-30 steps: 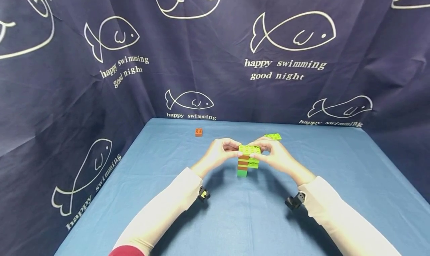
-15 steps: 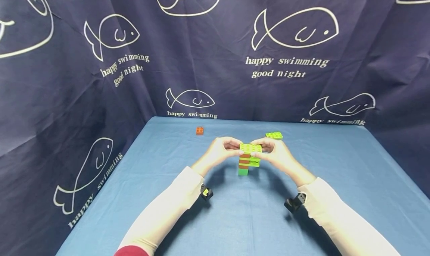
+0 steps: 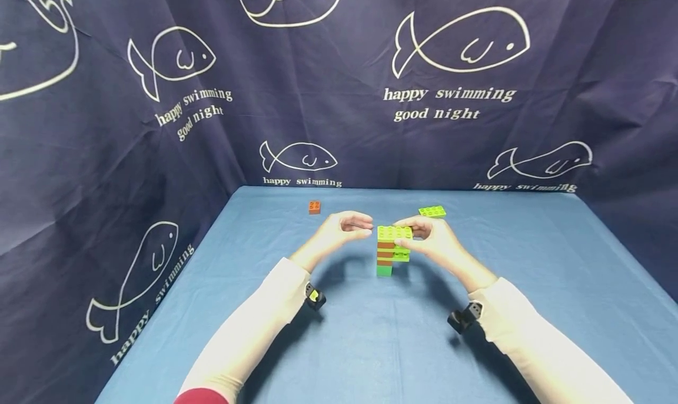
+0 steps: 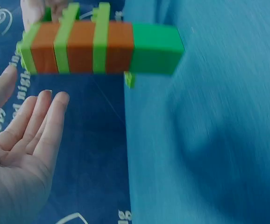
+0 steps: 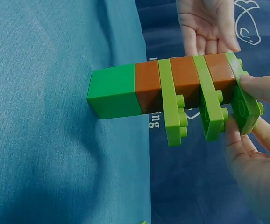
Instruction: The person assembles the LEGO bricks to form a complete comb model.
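A tower of toy building bricks (image 3: 384, 254) stands on the blue cloth, with a green brick (image 5: 114, 91) at its base. Above it, orange bricks (image 4: 81, 53) alternate with lime plates that stick out to the right. My right hand (image 3: 433, 239) pinches the overhanging end of the top lime plate (image 5: 247, 108) between thumb and fingers. Just left of the tower, my left hand (image 3: 339, 232) holds nothing. In the left wrist view, its fingers (image 4: 51, 123) are loosely extended, with a gap between them and the bricks.
A loose orange brick (image 3: 315, 207) lies near the back edge of the blue table (image 3: 339, 345), to the left. Behind my right hand lies a loose lime plate (image 3: 432, 211). A dark curtain (image 3: 339, 98) with white fish drawings hangs behind and along the left side.
My left hand has let go of the top of the tower and drawn back to the left. My right hand keeps its pinch on the top plate.
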Available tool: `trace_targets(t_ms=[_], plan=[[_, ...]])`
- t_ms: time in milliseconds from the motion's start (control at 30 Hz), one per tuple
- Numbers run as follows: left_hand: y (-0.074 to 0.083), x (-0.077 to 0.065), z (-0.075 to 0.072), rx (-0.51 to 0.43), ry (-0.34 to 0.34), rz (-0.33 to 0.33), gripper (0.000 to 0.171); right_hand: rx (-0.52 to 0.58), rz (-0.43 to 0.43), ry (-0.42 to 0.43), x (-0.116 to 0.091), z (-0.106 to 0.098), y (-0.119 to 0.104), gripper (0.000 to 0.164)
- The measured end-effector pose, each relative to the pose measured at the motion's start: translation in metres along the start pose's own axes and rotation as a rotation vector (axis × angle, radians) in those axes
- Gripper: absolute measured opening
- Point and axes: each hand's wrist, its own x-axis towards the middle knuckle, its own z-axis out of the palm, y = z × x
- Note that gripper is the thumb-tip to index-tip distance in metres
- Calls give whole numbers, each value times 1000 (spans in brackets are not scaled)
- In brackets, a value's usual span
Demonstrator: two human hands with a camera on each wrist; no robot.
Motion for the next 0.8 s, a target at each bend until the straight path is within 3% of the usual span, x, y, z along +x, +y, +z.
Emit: trace_targets(t_ms=[267, 433, 800], plan=[[-22, 8, -24, 59, 100, 13, 34, -11, -6, -1, 0, -1, 2, 36], [-35, 16, -43, 127, 200, -28, 35, -6, -15, -3, -1, 0, 5, 37], [-45, 35, -79, 202, 274, -70, 46, 5, -43, 2, -3, 0, 2, 36]])
